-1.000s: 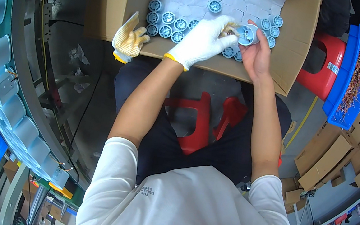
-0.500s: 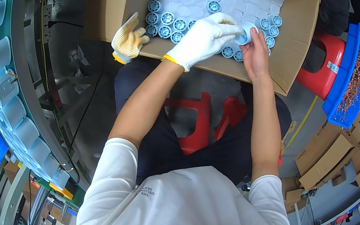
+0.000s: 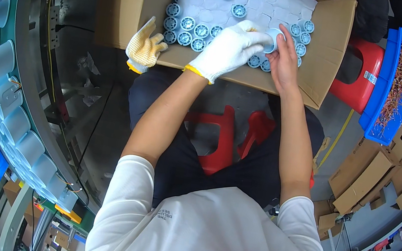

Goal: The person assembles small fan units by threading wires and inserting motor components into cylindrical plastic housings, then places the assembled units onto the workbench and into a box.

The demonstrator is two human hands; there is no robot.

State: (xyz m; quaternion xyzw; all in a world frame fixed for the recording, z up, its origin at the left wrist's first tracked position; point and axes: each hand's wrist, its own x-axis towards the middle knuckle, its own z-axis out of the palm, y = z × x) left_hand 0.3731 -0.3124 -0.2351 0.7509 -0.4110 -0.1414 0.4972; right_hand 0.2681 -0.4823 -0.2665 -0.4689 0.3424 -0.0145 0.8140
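Note:
Over an open cardboard box [image 3: 321, 66], I hold a light blue round plastic piece [image 3: 270, 42] between both hands. My left hand [image 3: 232, 47], in a white knitted glove with a yellow cuff, pinches it from the left. My bare right hand [image 3: 284, 67] closes on its right side, fingers pointing up. Beneath them, similar round blue pieces with spoked faces [image 3: 187, 23] line the box's near side and right end. Several more of these lie farther back on a white layered sheet [image 3: 207, 0]. My gloved hand hides part of the near row.
A spare work glove [image 3: 144, 50] hangs over the box's near left corner. To the right, a blue tray of thin wires [image 3: 395, 95] rests by a red stool [image 3: 359, 78]. Flattened cartons [image 3: 372, 177] are stacked beyond. Pale blue housings [image 3: 0, 60] stand along a green line at left.
The blue piece has turned in my fingers, so its open rim no longer faces me as before. My left hand has dipped slightly toward me; the right has barely shifted.

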